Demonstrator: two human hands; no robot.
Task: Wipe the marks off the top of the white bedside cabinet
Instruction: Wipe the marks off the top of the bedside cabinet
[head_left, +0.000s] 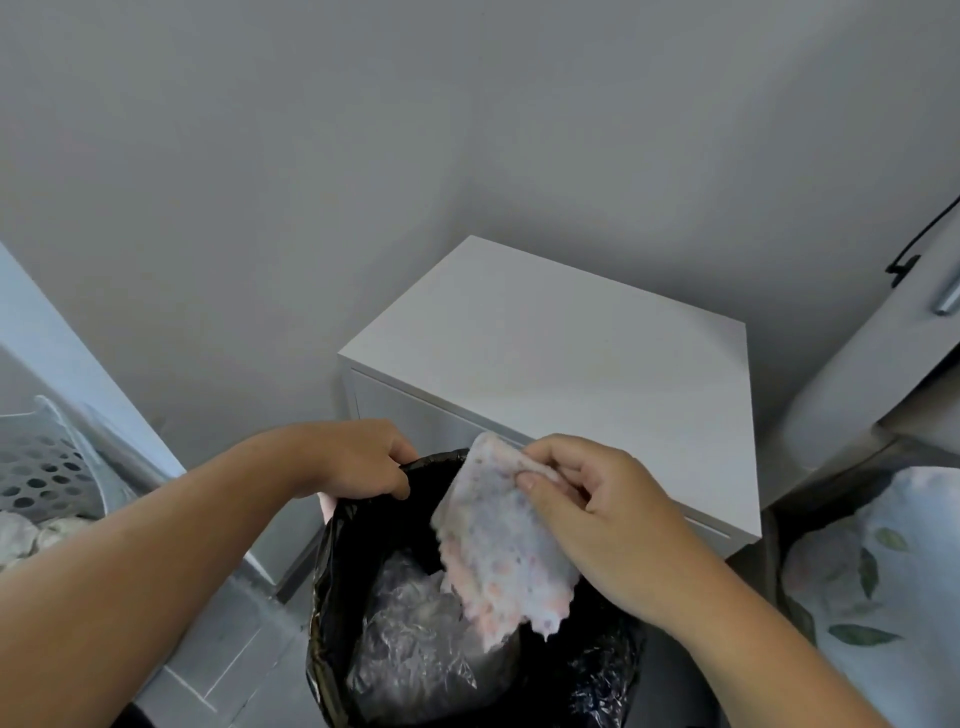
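The white bedside cabinet (561, 358) stands in the corner of the room, and its top looks plain white with no marks I can make out. In front of it a bin lined with a black bag (332, 613) stands on the floor. My left hand (358, 457) grips the bag's rim at the far left side. My right hand (597, 509) pinches a used white wipe with pinkish spots (498, 551) by its top corner, and the wipe hangs over the bin's opening. Crumpled clear plastic (415, 639) lies inside the bin.
A white perforated laundry basket (47, 467) sits at the left edge. At the right a bed with leaf-patterned bedding (872, 582) and a white pillow or headboard (852, 384) stand close to the cabinet. A black cable (924, 234) hangs on the right wall. Grey tiled floor (228, 670) lies below.
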